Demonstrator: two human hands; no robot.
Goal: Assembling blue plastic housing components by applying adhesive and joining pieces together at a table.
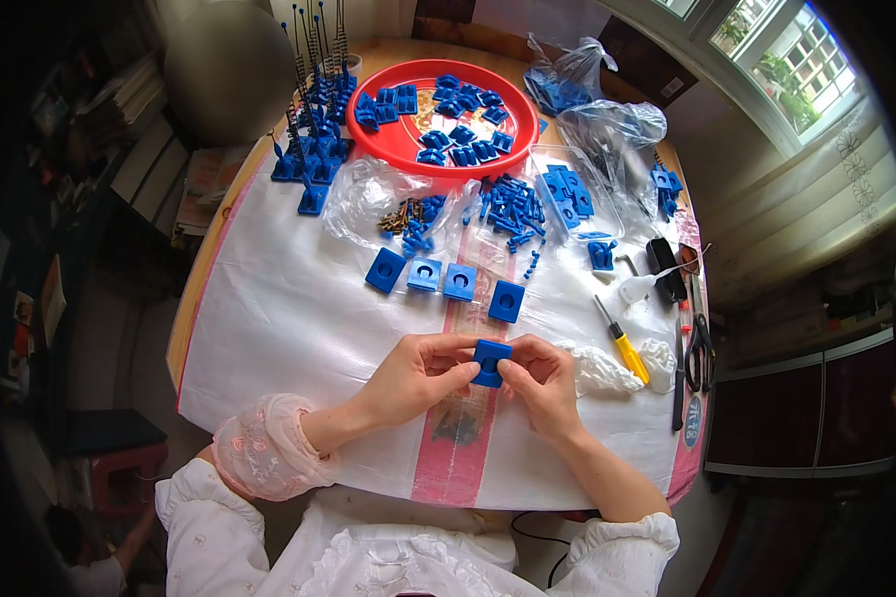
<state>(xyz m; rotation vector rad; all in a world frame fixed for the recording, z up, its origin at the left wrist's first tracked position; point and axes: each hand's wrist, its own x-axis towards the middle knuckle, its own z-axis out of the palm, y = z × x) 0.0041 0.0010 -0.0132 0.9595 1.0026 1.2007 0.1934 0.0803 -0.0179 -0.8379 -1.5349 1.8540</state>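
Between my two hands is a small blue plastic block [491, 360] with a round recess in its face, held above the table near the front. My left hand [423, 376] pinches its left side, thumb in front. On its right side my right hand [543, 383] grips it the same way; the fingers behind the block are partly hidden. Just beyond my hands lies a loose row of similar blue blocks: one [385, 270] at the left end, two in the middle, and another blue block [506, 300] nearest my hands.
A red round tray [368, 149] with blue parts stands at the back. Nearer are a pile of blue pins [513, 211] and a plastic bag [363, 199] with brass-coloured screws. At right lie a yellow-handled screwdriver [627, 353], scissors [702, 353] and white tissue [602, 371]. Blue parts with springs [314, 149] stand back left.
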